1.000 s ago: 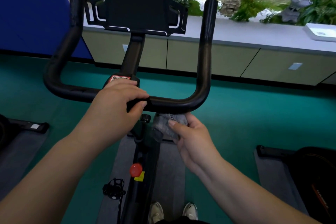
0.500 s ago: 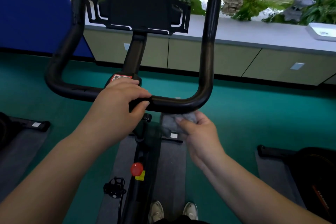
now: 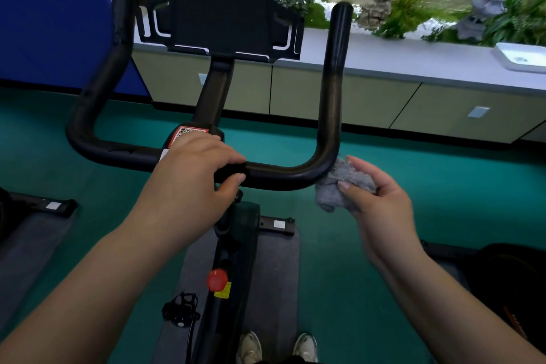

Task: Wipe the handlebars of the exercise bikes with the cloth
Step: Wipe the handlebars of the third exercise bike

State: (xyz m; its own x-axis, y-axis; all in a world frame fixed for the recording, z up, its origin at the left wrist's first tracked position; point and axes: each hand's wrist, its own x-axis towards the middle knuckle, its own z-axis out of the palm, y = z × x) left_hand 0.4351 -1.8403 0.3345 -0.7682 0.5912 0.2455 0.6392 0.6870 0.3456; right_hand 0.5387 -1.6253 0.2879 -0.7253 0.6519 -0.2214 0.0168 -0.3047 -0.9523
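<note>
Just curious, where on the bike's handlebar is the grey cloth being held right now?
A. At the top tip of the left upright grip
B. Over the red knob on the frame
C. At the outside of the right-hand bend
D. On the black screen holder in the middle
C: the right hand pinches the grey cloth against the outside of the handlebar at its right-hand bend, while the left hand grips the middle bar.
</note>
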